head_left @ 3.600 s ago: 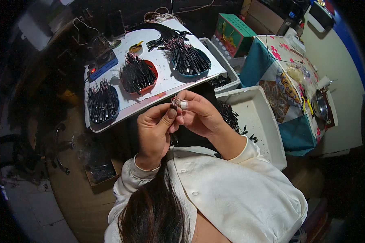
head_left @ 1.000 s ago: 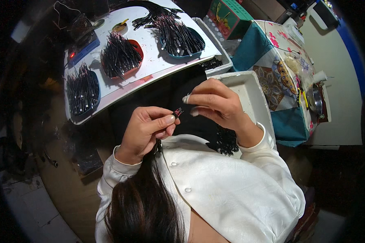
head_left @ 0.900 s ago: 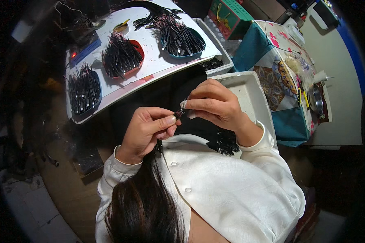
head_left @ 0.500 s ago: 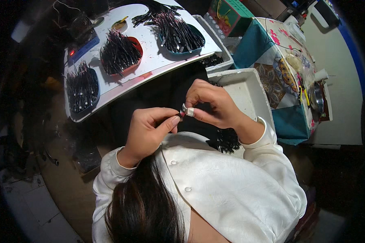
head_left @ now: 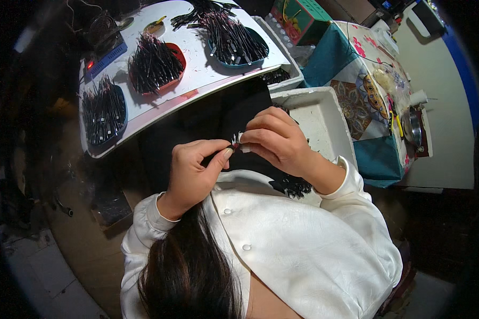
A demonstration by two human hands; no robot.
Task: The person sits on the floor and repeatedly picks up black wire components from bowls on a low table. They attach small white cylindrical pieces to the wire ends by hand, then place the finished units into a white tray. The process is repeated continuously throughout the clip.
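My left hand point(head_left: 194, 167) pinches a short black cable point(head_left: 231, 149) between thumb and forefinger, in front of my chest. Thin reddish and pale wire ends stick up from its tip. Close against them on the right is my right hand point(head_left: 282, 139), fingers curled and pressed together, with white wraps on the thumb and a fingertip. Whatever lies between those fingertips is hidden. Below and behind the right hand, a pile of black cables point(head_left: 292, 186) lies in a white foam box point(head_left: 332, 119).
On the white table point(head_left: 197, 80), a blue bin point(head_left: 123, 114), a red bin point(head_left: 178, 58) and a teal bin point(head_left: 258, 40) hold bundles of black cables. A blue device point(head_left: 109, 58) with a red light sits far left. To the right stands a cloth-covered table point(head_left: 378, 143) with a metal bowl point(head_left: 411, 127).
My right hand has turned, its fingers now closing over the wire ends from above, with the thumb lower. The left hand keeps its pinch on the cable. The view has shifted slightly.
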